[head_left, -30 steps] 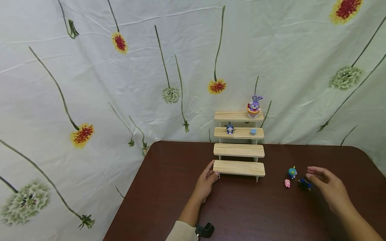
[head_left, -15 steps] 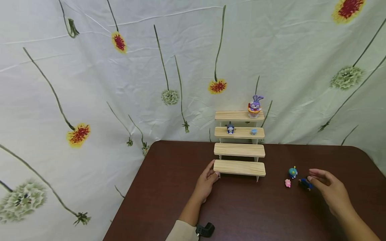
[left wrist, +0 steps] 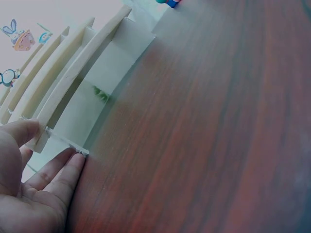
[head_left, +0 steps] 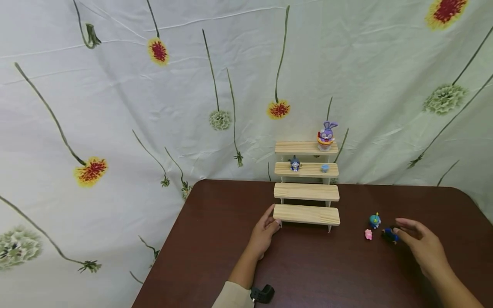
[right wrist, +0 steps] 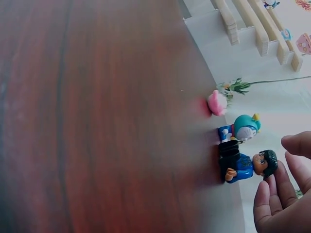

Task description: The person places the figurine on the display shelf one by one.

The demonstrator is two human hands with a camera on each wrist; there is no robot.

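A four-step wooden display stand [head_left: 307, 214] stands on the table, its bottom step gripped at the left end by my left hand [head_left: 263, 233]. In the left wrist view the thumb is at that step's end and the fingers [left wrist: 68, 179] reach the clear support leg. My right hand [head_left: 425, 246] is beside a small figurine [right wrist: 240, 165] with dark hair and blue clothes. Its fingers are around the figurine's head without a visible pinch, the thumb apart. Close by are a teal-hatted figurine [head_left: 375, 220] and a small pink figurine [head_left: 368, 234].
On the stand's top step sits a purple rabbit figurine [head_left: 326, 136]. One step below are a dark blue figurine [head_left: 294, 164] and a small light blue piece [head_left: 325, 168]. A flower-printed cloth [head_left: 185, 85] hangs behind the brown table [head_left: 327, 269].
My right hand has lowered slightly beside the dark-haired figurine. The left hand stays at the stand's bottom step. The head view has shifted a little.
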